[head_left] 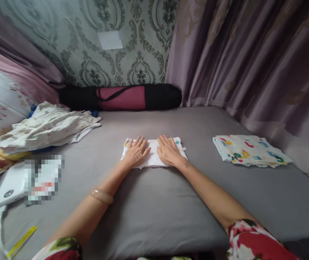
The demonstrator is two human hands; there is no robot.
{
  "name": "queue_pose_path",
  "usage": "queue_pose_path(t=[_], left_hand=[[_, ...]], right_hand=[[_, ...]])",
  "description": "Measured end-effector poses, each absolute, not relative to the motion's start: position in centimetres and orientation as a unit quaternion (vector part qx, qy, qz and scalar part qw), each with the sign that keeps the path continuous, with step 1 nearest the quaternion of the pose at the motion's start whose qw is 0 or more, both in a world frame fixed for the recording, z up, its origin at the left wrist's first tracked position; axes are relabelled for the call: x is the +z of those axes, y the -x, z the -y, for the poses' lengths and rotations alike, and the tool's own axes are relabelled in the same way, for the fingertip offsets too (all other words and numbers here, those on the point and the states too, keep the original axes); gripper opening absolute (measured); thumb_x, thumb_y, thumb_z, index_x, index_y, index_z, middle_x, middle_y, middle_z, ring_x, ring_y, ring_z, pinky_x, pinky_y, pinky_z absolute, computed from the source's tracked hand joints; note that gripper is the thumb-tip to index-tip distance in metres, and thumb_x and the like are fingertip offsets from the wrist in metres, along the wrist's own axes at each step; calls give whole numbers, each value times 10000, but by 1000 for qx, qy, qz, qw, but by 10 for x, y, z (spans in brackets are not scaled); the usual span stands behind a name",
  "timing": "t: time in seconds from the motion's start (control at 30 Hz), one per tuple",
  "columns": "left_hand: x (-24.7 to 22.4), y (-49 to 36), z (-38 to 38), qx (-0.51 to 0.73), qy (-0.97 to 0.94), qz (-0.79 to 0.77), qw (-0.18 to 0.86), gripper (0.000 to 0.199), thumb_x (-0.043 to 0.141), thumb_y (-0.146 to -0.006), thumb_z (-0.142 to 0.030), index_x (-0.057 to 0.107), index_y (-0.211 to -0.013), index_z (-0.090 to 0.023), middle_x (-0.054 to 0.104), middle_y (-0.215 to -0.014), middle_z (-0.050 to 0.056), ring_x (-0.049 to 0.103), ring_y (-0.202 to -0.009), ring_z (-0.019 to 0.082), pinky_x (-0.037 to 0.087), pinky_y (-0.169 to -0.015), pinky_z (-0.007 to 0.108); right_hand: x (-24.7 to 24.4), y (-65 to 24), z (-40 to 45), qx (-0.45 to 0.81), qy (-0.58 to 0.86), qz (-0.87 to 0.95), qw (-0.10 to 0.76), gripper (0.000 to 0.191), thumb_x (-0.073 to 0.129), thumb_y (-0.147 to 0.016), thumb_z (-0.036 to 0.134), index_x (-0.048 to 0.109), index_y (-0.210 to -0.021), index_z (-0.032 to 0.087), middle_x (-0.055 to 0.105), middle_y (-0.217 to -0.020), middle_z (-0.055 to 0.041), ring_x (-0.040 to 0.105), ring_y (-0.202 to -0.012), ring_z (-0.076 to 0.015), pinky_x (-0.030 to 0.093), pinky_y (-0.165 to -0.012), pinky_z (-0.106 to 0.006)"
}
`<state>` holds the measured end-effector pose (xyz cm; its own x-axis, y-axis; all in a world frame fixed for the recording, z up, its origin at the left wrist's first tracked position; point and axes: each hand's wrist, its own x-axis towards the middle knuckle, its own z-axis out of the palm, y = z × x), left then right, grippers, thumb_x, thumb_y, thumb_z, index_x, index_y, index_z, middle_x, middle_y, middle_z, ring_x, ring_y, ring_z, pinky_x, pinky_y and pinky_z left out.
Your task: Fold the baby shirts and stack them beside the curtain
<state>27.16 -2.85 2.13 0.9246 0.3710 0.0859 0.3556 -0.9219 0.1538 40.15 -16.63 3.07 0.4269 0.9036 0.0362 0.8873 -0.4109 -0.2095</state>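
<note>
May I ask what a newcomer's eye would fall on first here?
Probably the left hand and right hand, flat on a folded white printed cloth amid the grey sheet. Next, the long black-and-maroon fabric bag by the patterned wall, then the folded white fabric with multicoloured prints at right.

Sleeves (257, 240): red, floral-printed. Left forearm (116, 177) bears a pale, glossy bangle (101, 196). Right wrist (181, 162) bears a small dark marking (186, 165).

A single head-worn camera looks forward and down on the wearer's left hand (136, 152) and right hand (168, 151), near enough for the sleeves (254, 242) to cross the frame's lower edge, and faces over a grey sheet (149, 206) toward a patterned wall (140, 61) beyond
</note>
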Motion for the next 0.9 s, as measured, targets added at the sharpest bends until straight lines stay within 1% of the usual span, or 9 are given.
queue_pose_path(t=[0.07,0.17,0.3,0.4,0.5,0.57,0.67,0.77,0.9], left_hand=[[16,-270,26,60,-976,-196,68,567,290,-981,-473,401,-1434,-150,343,-1539,157,247,-1449,309,156,-1164,551],[11,-270,24,52,-975,-203,76,586,281,-979,-488,397,-1431,-136,343,-1537,167,262,-1442,321,183,-1154,548],[11,-271,26,43,-975,-204,72,594,269,-979,-494,388,-1435,-132,333,-1542,164,255,-1444,320,185,-1153,542],[17,-269,26,44,-979,-196,46,589,254,-982,-491,411,-1418,-128,361,-1528,167,285,-1433,308,209,-1148,524],[22,-263,24,64,-974,-216,3,600,242,-982,-486,431,-1408,-109,379,-1512,187,303,-1425,307,178,-1159,522],[23,-258,21,67,-968,-240,-11,624,228,-981,-481,428,-1412,-76,373,-1511,203,291,-1429,319,146,-1167,529],[20,-255,16,33,-959,-280,10,671,199,-979,-495,392,-1438,-46,351,-1523,204,282,-1430,334,178,-1163,525],[16,-256,14,11,-954,-297,29,695,179,-978,-509,347,-1465,-42,317,-1543,194,257,-1441,328,197,-1165,508],[16,-254,10,16,-959,-281,34,671,186,-980,-491,364,-1452,-49,321,-1540,196,256,-1442,326,202,-1160,523]], right_hand=[[27,-405,170,33,846,524,95,584,251,-967,291,335,-1480,25,276,-1564,-149,190,-1458,-252,67,-1191,-429],[20,-407,173,39,847,521,96,572,263,-971,297,361,-1470,36,306,-1554,-142,217,-1450,-245,93,-1189,-397],[18,-408,172,42,848,520,100,570,265,-971,305,367,-1470,49,305,-1555,-137,220,-1450,-240,87,-1190,-395],[23,-412,175,65,842,527,99,579,228,-978,322,353,-1481,64,279,-1568,-125,198,-1459,-232,107,-1191,-395],[27,-419,184,46,854,511,89,610,196,-981,343,304,-1499,40,226,-1582,-134,153,-1470,-236,97,-1195,-411],[27,-424,190,22,868,490,75,628,189,-979,353,295,-1495,10,222,-1579,-151,153,-1470,-249,86,-1197,-418],[20,-429,195,21,878,474,58,636,171,-982,362,324,-1481,-1,268,-1563,-160,201,-1457,-263,107,-1196,-413],[14,-432,196,19,879,473,58,632,169,-982,360,328,-1483,10,284,-1558,-154,209,-1454,-259,102,-1198,-405],[17,-436,198,42,871,484,66,641,157,-984,375,324,-1485,11,273,-1563,-156,200,-1457,-254,101,-1200,-402]])
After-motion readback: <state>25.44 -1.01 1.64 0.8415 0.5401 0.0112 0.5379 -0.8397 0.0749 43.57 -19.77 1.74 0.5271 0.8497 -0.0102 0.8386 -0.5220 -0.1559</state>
